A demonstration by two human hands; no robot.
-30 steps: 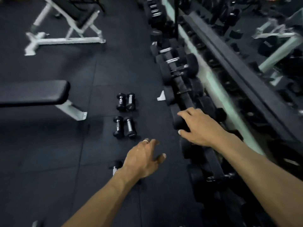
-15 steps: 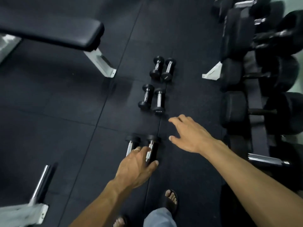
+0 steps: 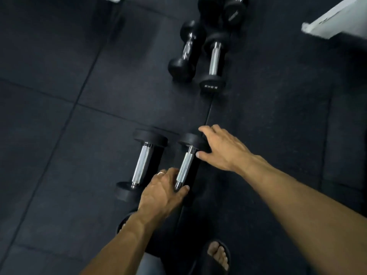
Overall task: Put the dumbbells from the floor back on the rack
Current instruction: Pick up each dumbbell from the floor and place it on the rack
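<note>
Both hands dropped onto the near black rubber-ended, chrome-handled dumbbell (image 3: 185, 165): left hand (image 3: 160, 193) curls round its handle, right hand (image 3: 222, 149) spread over the far end. Lift looks imminent; rack unseen.

Single head-worn view, facing steeply down and slightly forward, close above the floor (image 3: 59, 96); no second view to overlap.

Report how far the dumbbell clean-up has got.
Done: nothing visibly; the rack is out of view. In hand: both hands are on the nearest right dumbbell, left hand at its near end, right hand at its far head; no firm grip shows. Left: its neighbour and the farther pair lie on the floor.
</note>
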